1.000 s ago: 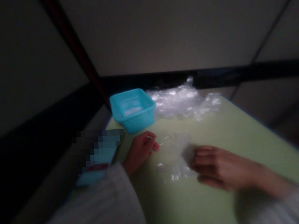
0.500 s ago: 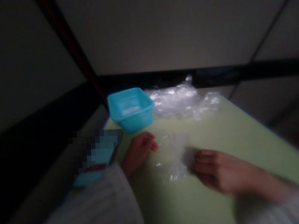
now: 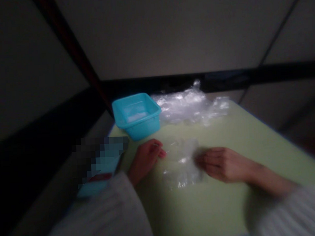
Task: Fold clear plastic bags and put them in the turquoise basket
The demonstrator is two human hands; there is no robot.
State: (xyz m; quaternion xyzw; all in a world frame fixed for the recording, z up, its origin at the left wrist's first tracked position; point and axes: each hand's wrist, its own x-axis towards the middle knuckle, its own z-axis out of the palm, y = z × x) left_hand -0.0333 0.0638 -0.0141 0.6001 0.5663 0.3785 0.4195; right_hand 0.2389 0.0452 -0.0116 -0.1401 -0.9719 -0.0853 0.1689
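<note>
A clear plastic bag (image 3: 182,165) lies flat on the pale green table (image 3: 203,213). At its left edge is my left hand (image 3: 148,155), thumb and fingers pinched together; whether a bit of the plastic is between them is too blurred to tell. My right hand (image 3: 219,164) is at the bag's right edge, palm down, its fingers pressed together and pointing left. Its fingertips are dark and smeared, so their grip cannot be made out.
A turquoise basket (image 3: 144,127) with something whitish inside stands at the back left. Beside it lies a heap of crumpled clear plastic (image 3: 190,106). A partly pixelated light-blue object (image 3: 107,162) is left of my left hand. A wall rises behind the table.
My right hand has moved up and slightly left along the bag's right side. The bag's surface shows new shiny creases. My left hand has stayed in place.
</note>
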